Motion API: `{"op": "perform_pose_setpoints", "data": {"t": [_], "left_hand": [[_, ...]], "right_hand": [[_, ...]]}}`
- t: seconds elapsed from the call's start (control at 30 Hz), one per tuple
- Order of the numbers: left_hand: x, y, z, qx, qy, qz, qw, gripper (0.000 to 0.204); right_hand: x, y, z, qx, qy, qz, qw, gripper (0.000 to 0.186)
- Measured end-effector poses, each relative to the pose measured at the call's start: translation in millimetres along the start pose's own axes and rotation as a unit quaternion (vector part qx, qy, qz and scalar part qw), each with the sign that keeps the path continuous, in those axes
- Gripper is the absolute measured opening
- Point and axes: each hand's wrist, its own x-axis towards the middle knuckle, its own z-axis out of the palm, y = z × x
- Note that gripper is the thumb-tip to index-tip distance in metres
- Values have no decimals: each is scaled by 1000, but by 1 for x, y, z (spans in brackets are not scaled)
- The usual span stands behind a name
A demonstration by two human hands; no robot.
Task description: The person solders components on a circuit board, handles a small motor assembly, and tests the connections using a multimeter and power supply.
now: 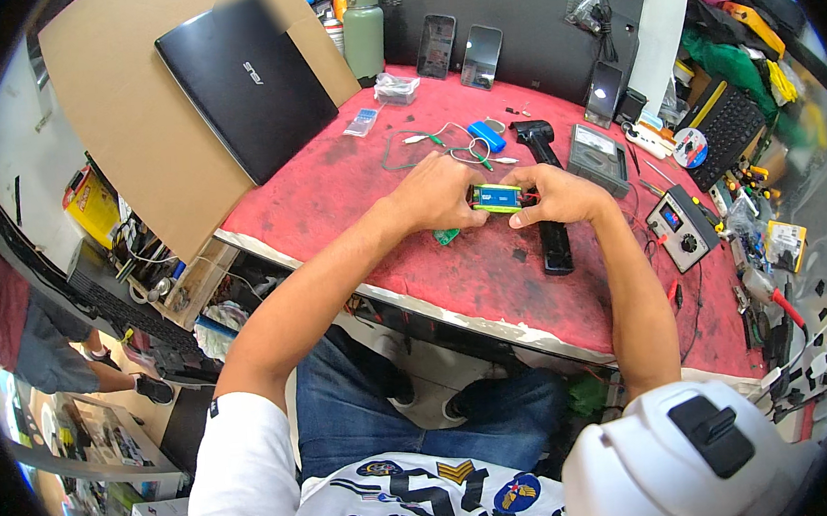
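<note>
Over the red tabletop (479, 297), left grip (440, 194) and right grip (560, 193) are pinching a small blue gadget (498, 197) between them. Looks like they're steadying it; next move's probably calling for care with the red wires (530, 195) beside the right grip.

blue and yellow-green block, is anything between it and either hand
Nothing visible separates the block from the left hand or right hand: both hold it. Red wires show at its right end.

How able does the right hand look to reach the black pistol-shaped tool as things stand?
Probably yes: in this view the right hand crosses the black tool, whose lower end lies uncovered, but the hand holds the small device.
</note>
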Motion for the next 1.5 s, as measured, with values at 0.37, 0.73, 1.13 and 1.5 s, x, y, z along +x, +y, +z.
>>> {"op": "perform_pose_setpoints", "data": {"t": [0.37, 0.73, 1.13, 1.5], "left_hand": [[-8, -22, 20, -355, -16, -113, 928, 37], [-21, -54, 30, -479, 45, -96, 872, 38], [-12, -27, 58, -469, 110, 18, 876, 44], [-5, -73, 78, -528, 87, -17, 845, 44]], "right_hand": [[2, 2, 10, -19, 57, 55, 997, 49], [11, 6, 3, -11, 75, -16, 997, 44], [1, 16, 27, -32, 260, -25, 965, 58], [23, 6, 54, -206, 312, -125, 919, 45]]}}
